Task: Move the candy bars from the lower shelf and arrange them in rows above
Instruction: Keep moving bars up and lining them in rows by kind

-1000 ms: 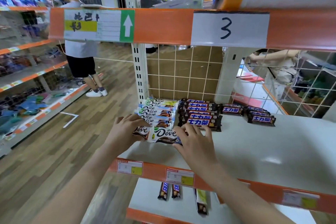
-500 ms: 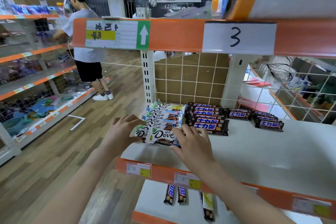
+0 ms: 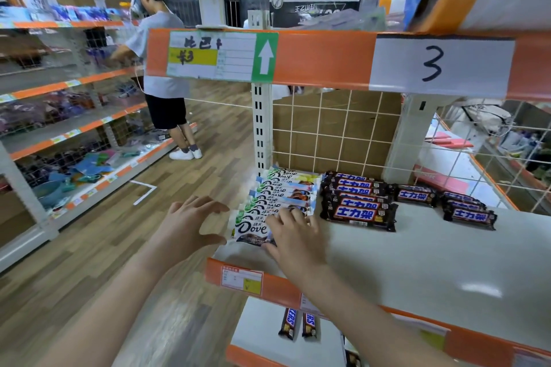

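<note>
Up front, right hand (image 3: 293, 235) presses flat fingers on the nearest Dove bar (image 3: 253, 229), left hand (image 3: 190, 225) spread beside it, under the "3" label (image 3: 441, 64)

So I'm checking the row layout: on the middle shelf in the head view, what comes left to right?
Left hand → white Dove bars → stack of brown bars → single brown bar → small brown stack.
</note>
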Demonstrator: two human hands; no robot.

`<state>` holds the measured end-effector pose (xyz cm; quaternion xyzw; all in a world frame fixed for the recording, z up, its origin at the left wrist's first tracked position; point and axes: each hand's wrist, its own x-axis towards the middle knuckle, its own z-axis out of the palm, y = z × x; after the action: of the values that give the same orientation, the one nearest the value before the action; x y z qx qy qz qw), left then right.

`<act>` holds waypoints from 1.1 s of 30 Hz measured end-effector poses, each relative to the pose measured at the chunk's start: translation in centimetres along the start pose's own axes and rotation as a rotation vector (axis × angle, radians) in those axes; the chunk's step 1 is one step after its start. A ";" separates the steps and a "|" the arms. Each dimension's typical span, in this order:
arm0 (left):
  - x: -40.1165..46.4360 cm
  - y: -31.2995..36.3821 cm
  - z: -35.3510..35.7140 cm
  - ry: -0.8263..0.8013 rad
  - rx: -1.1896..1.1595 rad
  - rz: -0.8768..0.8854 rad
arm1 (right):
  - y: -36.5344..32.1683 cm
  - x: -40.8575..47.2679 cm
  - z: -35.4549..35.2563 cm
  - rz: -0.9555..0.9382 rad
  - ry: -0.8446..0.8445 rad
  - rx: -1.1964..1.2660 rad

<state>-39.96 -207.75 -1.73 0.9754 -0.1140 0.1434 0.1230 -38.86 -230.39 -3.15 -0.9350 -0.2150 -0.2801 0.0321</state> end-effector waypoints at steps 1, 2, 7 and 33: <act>0.0 0.1 0.1 -0.001 -0.003 0.000 | 0.0 0.0 0.1 -0.001 0.003 0.003; 0.0 0.2 0.3 -0.002 -0.007 0.000 | 0.1 0.0 0.1 0.001 0.004 0.007; 0.8 1.3 0.8 -0.019 -0.014 0.006 | 0.0 0.0 0.2 0.008 0.000 0.018; 2.6 5.3 -0.1 -0.036 0.050 0.070 | 3.4 -1.4 -3.7 0.139 -0.090 -0.028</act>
<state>-38.98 -213.24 0.31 0.9759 -0.1469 0.1330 0.0914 -40.35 -234.71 -0.56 -0.9597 -0.1469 -0.2380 0.0289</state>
